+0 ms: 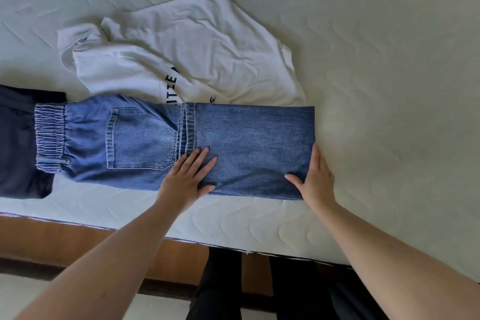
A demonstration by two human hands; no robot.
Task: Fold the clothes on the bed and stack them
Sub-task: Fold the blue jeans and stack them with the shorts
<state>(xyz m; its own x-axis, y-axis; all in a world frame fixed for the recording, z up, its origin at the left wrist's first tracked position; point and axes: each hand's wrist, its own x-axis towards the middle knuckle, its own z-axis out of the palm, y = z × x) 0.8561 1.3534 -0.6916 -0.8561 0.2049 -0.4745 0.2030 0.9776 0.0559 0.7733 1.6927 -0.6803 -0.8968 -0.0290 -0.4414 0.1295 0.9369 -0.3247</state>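
A pair of blue jeans lay across the near part of the bed, the legs folded back so that the hems sat just beside the back pocket, and the elastic waistband pointed left. The left hand lay flat on the folded legs near the hems, fingers straight and spread, its grip released and only pressing the denim. The right hand rested at the fold on the right end of the jeans, fingers straight along the edge and thumb stretched out onto the cloth, its grip likewise released. Behind the jeans, touching their far edge, a crumpled white shirt with dark lettering lay on the quilted mattress. A dark navy garment lay at the left, with the waistband of the jeans overlapping it. Below the mattress edge ran a wooden bed frame.
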